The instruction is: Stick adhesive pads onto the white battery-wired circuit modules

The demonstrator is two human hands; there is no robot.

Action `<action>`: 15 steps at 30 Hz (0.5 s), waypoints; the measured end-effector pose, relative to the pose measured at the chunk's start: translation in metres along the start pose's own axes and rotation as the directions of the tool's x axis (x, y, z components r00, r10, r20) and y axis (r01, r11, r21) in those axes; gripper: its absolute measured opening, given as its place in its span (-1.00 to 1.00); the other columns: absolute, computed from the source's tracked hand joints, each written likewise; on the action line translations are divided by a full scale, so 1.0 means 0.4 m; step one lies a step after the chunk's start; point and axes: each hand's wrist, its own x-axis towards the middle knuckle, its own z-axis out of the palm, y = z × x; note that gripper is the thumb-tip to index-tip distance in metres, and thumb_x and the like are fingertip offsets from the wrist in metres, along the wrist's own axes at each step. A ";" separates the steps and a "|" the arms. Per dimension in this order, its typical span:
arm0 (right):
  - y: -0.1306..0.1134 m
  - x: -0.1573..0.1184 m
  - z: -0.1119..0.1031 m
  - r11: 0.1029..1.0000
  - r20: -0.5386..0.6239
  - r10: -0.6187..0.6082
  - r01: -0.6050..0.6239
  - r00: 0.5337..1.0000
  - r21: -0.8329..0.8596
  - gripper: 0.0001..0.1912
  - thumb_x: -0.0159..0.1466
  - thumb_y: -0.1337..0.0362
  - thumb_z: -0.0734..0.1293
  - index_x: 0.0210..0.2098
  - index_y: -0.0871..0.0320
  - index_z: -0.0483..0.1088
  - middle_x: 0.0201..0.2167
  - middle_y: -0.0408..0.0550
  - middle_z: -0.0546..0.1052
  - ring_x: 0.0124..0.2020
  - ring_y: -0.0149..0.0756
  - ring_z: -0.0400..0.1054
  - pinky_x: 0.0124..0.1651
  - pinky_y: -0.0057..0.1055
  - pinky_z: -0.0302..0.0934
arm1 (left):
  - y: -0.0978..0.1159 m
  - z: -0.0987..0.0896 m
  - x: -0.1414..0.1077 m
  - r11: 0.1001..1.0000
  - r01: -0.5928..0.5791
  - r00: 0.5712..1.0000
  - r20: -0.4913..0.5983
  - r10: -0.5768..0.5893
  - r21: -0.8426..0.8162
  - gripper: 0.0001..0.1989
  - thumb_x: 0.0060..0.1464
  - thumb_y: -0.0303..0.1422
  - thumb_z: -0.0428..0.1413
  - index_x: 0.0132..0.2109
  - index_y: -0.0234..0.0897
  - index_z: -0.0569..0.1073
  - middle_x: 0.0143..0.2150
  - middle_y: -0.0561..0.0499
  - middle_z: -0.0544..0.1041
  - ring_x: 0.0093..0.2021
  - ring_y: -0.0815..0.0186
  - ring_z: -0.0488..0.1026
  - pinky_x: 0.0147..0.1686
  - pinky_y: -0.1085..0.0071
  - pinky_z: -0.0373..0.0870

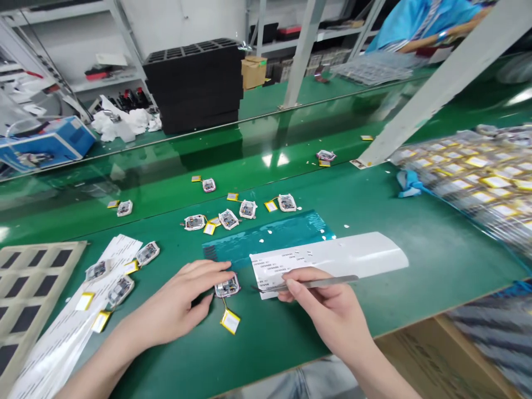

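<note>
My left hand (183, 302) rests on the green bench with its fingers around the left and top edges of a small device (227, 285). A yellow-edged battery (230, 321) hangs by a wire below that device. In my right hand (322, 299) is a pair of metal tweezers (332, 281), its tips pointing left towards the device, with a gap between. Under the tweezers lies a white label sheet (344, 255) with small printed marks. A teal film strip (270, 235) is behind the sheet. Several similar devices (228, 219) with batteries sit beyond the strip.
White strips (62, 332) with more devices lie at left, beside a compartment tray (39, 288). Stacked battery trays (477, 172) stand at right. A slanted metal post (428, 88) and black tray stack (193, 86) rise behind. A person in blue (415, 25) is at the far right.
</note>
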 end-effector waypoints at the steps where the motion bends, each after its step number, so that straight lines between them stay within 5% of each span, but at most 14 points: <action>1: 0.001 -0.001 0.000 1.000 -0.001 -0.009 0.009 1.000 -0.006 -0.54 0.17 -0.19 0.50 -0.41 0.10 0.59 -0.51 -0.03 0.63 -0.55 -0.24 0.57 -0.44 -0.43 0.54 | -0.007 0.006 0.006 0.999 -0.032 0.999 0.033 0.031 0.019 -0.45 0.24 -0.57 -0.07 0.29 -0.10 0.41 0.33 -0.06 0.47 0.33 0.19 0.39 0.29 0.14 0.37; 9: -0.005 -0.011 -0.007 0.998 0.088 -0.002 0.007 0.996 -0.057 -0.60 0.21 -0.12 0.50 -0.40 0.11 0.59 -0.53 -0.03 0.62 -0.54 -0.23 0.57 -0.43 -0.41 0.53 | 0.026 0.067 0.031 0.999 0.019 0.999 0.030 -0.018 -0.034 -0.50 0.16 -0.46 0.15 0.25 -0.21 0.38 0.23 -0.14 0.53 0.17 0.12 0.47 0.17 0.16 0.36; 15: -0.029 -0.012 0.044 0.993 0.179 0.017 0.004 0.984 -0.117 -0.76 0.28 0.07 0.44 -0.36 0.11 0.59 -0.46 -0.03 0.65 -0.48 -0.27 0.58 -0.44 -0.48 0.49 | 0.014 0.074 0.027 0.996 -0.029 0.999 -0.022 0.027 -0.080 -0.59 0.28 -0.39 0.20 0.23 -0.16 0.35 0.20 -0.08 0.56 0.17 0.18 0.50 0.13 0.24 0.35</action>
